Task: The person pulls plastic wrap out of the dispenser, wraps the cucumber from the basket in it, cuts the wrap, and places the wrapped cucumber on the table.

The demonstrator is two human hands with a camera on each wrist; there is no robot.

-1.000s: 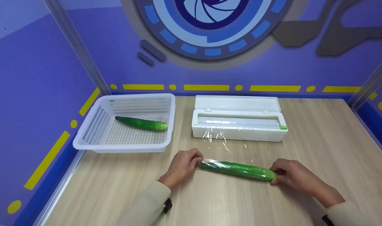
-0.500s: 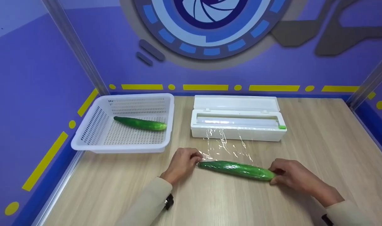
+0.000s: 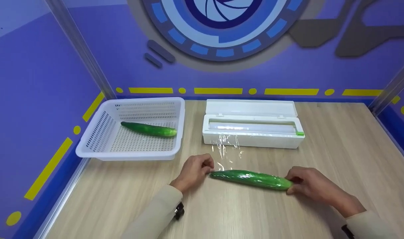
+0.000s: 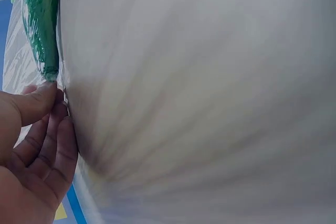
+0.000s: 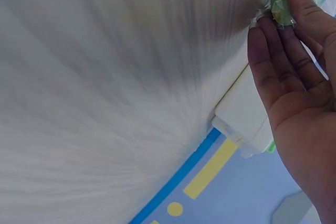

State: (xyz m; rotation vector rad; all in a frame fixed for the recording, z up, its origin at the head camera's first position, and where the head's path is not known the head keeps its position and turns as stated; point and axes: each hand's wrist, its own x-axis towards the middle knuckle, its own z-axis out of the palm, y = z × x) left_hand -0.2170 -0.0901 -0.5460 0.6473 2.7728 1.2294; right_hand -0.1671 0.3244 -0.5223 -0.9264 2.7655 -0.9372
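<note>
Midway, my left hand (image 3: 193,171) and right hand (image 3: 310,184) pinch both ends of the wrapped cucumber (image 3: 250,178) between them, cling film (image 3: 222,151) beyond seemingly uncut from its dispenser (image 3: 255,141) (past my left, the basket's (image 3: 127,155) second cucumber (image 3: 149,129) looks bare).

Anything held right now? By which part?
Film-covered cucumber, at both ends: the left hand pinches at the darker tip, the right hand at the paler end.

The left wrist view's top edge cuts off the film-wrapped cucumber (image 4: 43,19).
</note>
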